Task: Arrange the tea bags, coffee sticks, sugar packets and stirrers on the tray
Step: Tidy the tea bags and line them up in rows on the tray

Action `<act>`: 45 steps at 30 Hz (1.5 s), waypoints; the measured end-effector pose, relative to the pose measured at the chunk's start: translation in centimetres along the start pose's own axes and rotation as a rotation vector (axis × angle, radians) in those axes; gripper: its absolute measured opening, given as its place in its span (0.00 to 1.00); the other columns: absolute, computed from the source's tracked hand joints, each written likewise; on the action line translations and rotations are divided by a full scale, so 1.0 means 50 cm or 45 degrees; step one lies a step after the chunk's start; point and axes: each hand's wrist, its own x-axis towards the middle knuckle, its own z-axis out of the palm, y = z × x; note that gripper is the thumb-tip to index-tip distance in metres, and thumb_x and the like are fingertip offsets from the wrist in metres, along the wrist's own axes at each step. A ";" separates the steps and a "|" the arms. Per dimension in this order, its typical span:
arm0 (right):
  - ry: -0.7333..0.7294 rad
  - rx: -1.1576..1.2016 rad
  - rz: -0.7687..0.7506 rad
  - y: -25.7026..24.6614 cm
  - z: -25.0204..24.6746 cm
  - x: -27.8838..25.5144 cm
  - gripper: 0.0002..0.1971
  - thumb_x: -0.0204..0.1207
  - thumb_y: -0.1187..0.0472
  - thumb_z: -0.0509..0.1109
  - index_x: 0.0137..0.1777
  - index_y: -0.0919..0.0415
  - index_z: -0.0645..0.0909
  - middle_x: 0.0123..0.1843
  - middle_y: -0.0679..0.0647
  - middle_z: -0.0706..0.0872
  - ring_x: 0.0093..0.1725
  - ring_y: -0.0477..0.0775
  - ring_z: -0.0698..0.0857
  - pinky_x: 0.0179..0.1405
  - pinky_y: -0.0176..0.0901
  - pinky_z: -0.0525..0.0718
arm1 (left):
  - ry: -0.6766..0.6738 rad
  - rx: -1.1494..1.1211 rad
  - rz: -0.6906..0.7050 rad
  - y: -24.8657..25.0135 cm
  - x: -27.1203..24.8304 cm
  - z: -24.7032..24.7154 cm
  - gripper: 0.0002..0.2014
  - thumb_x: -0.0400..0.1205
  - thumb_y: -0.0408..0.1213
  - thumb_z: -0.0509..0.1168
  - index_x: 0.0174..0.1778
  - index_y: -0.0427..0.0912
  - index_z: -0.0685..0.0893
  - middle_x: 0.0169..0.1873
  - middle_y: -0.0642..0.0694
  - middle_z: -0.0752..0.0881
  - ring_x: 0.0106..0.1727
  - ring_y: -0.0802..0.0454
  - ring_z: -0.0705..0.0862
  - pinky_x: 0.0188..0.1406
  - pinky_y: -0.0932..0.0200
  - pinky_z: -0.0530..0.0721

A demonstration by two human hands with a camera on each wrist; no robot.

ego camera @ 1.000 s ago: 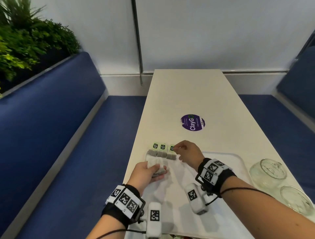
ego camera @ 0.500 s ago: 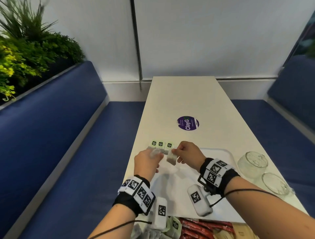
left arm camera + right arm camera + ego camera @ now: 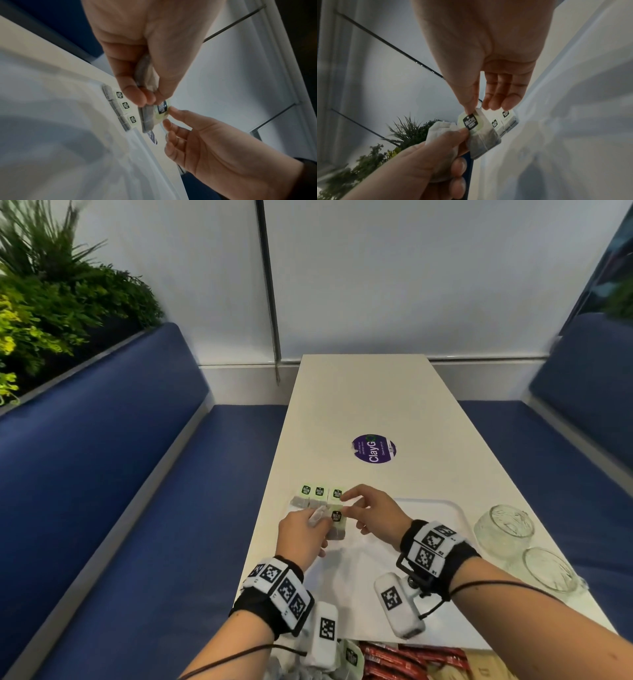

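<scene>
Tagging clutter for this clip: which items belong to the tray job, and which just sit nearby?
Job: tray; three laid tea bags; tea bag held by both hands; red sachets.
Nearby: two glass jars; purple sticker; plants.

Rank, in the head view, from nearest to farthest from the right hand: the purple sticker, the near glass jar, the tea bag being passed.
1. Tea bag: pinched at the right hand's fingertips.
2. Near glass jar: on the table, to its right.
3. Purple sticker: farther up the table.
</scene>
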 end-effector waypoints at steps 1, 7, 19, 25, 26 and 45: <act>-0.026 -0.059 -0.013 0.006 0.003 0.008 0.05 0.76 0.61 0.74 0.50 0.61 0.84 0.37 0.54 0.81 0.33 0.51 0.78 0.33 0.42 0.78 | -0.020 -0.021 -0.023 -0.004 0.003 -0.002 0.11 0.78 0.32 0.64 0.31 0.40 0.87 0.21 0.52 0.85 0.21 0.54 0.81 0.20 0.64 0.80; -0.105 -0.306 0.078 0.039 0.040 0.061 0.05 0.76 0.62 0.74 0.40 0.58 0.83 0.33 0.50 0.83 0.29 0.47 0.79 0.31 0.36 0.78 | 0.080 -0.307 -0.158 -0.059 0.039 -0.028 0.07 0.84 0.37 0.61 0.49 0.38 0.83 0.42 0.42 0.90 0.29 0.49 0.84 0.28 0.54 0.86; 0.032 -0.526 -0.008 0.020 0.143 0.186 0.07 0.74 0.57 0.75 0.45 0.61 0.90 0.45 0.55 0.90 0.48 0.53 0.85 0.49 0.41 0.79 | 0.230 -0.333 -0.177 -0.136 0.108 -0.085 0.14 0.84 0.43 0.63 0.32 0.52 0.84 0.21 0.60 0.76 0.30 0.53 0.78 0.50 0.37 0.89; 0.073 -0.551 0.002 0.010 0.149 0.227 0.08 0.75 0.57 0.75 0.44 0.61 0.90 0.44 0.53 0.90 0.46 0.53 0.85 0.47 0.42 0.81 | 0.200 -0.326 -0.217 -0.161 0.124 -0.083 0.09 0.76 0.36 0.59 0.38 0.38 0.84 0.37 0.38 0.87 0.40 0.35 0.84 0.53 0.32 0.87; 0.085 -0.553 0.013 0.010 0.148 0.231 0.08 0.75 0.56 0.75 0.44 0.61 0.90 0.43 0.53 0.89 0.45 0.53 0.84 0.46 0.42 0.81 | 0.195 -0.337 -0.227 -0.162 0.124 -0.082 0.10 0.78 0.33 0.59 0.39 0.39 0.85 0.39 0.38 0.88 0.42 0.36 0.86 0.53 0.33 0.87; -0.141 -0.150 -0.165 -0.054 0.073 0.101 0.05 0.75 0.68 0.72 0.40 0.59 0.80 0.33 0.54 0.85 0.30 0.49 0.82 0.34 0.41 0.79 | 0.147 -0.405 -0.067 -0.056 0.073 -0.046 0.13 0.79 0.24 0.67 0.56 0.44 0.83 0.40 0.40 0.91 0.35 0.45 0.89 0.46 0.40 0.91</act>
